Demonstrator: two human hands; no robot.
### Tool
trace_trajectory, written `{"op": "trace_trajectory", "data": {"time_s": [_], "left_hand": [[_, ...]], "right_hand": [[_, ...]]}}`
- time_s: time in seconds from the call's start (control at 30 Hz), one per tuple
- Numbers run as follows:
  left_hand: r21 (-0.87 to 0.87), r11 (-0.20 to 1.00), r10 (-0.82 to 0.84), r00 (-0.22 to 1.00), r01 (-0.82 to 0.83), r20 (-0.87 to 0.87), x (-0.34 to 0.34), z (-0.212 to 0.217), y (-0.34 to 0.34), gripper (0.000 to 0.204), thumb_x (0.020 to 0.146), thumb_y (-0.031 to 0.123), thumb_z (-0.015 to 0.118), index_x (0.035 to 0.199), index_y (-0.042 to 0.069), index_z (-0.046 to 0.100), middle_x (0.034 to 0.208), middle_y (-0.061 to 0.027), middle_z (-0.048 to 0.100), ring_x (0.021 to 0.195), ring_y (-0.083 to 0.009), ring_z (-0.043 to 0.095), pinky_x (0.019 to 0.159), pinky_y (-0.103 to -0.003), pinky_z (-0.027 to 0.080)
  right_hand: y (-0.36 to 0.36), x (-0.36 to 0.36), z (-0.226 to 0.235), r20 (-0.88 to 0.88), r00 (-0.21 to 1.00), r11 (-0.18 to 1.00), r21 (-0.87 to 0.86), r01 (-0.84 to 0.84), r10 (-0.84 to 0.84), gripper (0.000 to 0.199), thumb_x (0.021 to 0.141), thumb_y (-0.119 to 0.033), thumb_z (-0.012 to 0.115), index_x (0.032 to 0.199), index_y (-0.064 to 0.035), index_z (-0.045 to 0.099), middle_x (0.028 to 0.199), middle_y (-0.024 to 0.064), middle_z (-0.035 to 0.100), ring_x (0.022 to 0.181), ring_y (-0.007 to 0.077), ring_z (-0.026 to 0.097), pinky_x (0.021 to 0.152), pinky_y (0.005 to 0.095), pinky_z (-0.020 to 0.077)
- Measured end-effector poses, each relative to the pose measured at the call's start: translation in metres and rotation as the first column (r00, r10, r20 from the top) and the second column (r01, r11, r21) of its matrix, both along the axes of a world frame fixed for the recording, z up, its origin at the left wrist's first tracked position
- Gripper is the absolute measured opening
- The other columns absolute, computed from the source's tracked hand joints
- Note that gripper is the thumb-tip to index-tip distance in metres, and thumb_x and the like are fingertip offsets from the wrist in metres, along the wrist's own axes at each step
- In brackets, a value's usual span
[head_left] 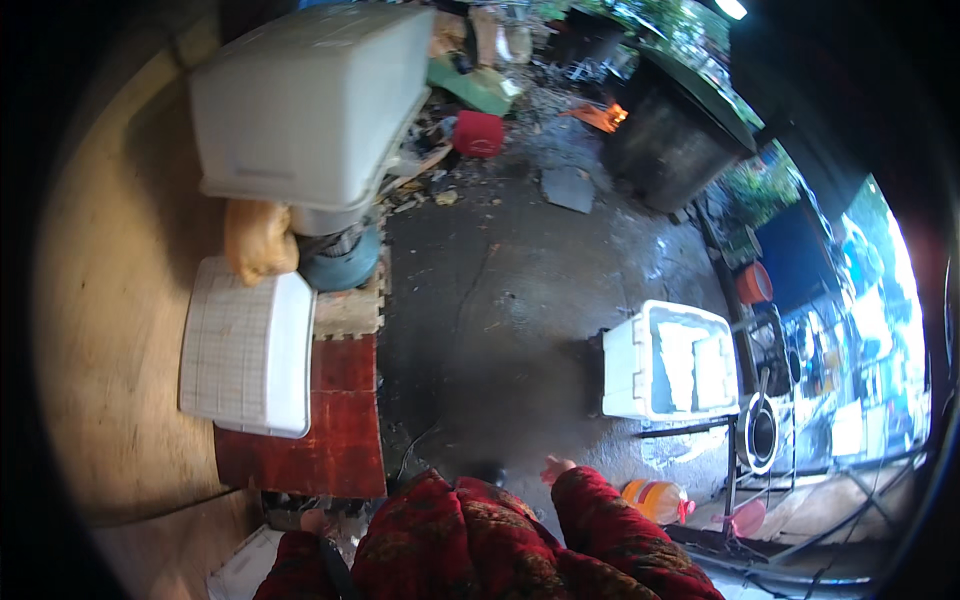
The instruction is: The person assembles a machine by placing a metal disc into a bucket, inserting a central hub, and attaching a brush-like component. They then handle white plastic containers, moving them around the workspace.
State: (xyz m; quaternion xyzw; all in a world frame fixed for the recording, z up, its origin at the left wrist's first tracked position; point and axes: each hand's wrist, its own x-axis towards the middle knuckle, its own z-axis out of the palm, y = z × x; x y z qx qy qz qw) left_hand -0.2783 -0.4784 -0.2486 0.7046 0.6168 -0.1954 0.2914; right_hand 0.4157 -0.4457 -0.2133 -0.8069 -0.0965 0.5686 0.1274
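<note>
My right hand reaches out of a red patterned sleeve in front of me, fingers apart and nothing in them. It hovers over the wet floor, nearest to a large clear bottle with a yellow-orange band. Beyond it stands a white plastic tub with something bright inside. My left hand hangs low beside my jacket, close to the red floor mat. It is small and blurred, so how its fingers lie does not show.
On the left, an upturned white basket and a big white bin stand by a wooden wall. A blue round container sits beneath the bin. Far right, a dark drum has flames beside it. A metal rack borders the right.
</note>
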Motion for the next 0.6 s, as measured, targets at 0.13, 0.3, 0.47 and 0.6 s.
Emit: {"op": "trace_trajectory", "data": {"time_s": [0.13, 0.3, 0.47, 0.6], "left_hand": [[-0.168, 0.856, 0.516, 0.79, -0.489, 0.332, 0.065, 0.024, 0.007, 0.024, 0.071, 0.027, 0.063, 0.078, 0.005, 0.061, 0.069, -0.0129, 0.06, 0.066, -0.0285, 0.06, 0.058, -0.041, 0.048], [-0.271, 0.784, 0.605, 0.593, -0.558, 0.531, 0.172, 0.043, 0.017, 0.021, 0.077, 0.024, 0.06, 0.074, 0.003, 0.062, 0.063, -0.0085, 0.059, 0.059, -0.0216, 0.059, 0.053, -0.037, 0.047], [-0.483, 0.489, 0.86, 0.309, -0.726, 0.406, 0.241, 0.057, 0.03, 0.02, 0.079, 0.023, 0.059, 0.076, 0.003, 0.065, 0.061, -0.0065, 0.059, 0.056, -0.0181, 0.059, 0.05, -0.034, 0.046], [-0.296, 0.549, 0.817, 0.427, -0.781, 0.387, 0.281, 0.066, 0.05, 0.018, 0.079, 0.021, 0.058, 0.079, 0.005, 0.067, 0.062, -0.0068, 0.06, 0.056, -0.0178, 0.059, 0.05, -0.033, 0.046]], "right_hand": [[-0.079, 0.042, -0.049, -0.123, 0.976, 0.981, -0.095, 0.168, -0.179, 0.047, 0.091, -0.045, 0.047, 0.096, -0.0011, 0.063, 0.094, 0.0122, 0.066, 0.079, 0.0225, 0.063, 0.069, 0.0368, 0.05], [-0.126, 0.109, -0.068, -0.299, 0.947, 0.915, -0.404, -0.012, -0.119, 0.041, 0.09, -0.039, 0.051, 0.102, -0.0016, 0.061, 0.107, 0.0089, 0.063, 0.097, 0.0202, 0.059, 0.074, 0.0324, 0.049], [-0.098, 0.171, -0.012, -0.211, 0.977, 0.994, -0.094, -0.052, 0.031, 0.027, 0.086, -0.032, 0.055, 0.091, -0.0058, 0.057, 0.094, 0.0069, 0.058, 0.087, 0.0219, 0.057, 0.069, 0.0353, 0.0472], [-0.09, 0.207, -0.013, -0.32, 0.946, 0.974, 0.194, 0.117, -0.05, 0.018, 0.083, -0.027, 0.057, 0.079, -0.0098, 0.053, 0.081, 0.006, 0.055, 0.076, 0.0241, 0.055, 0.062, 0.0394, 0.0458]]}}
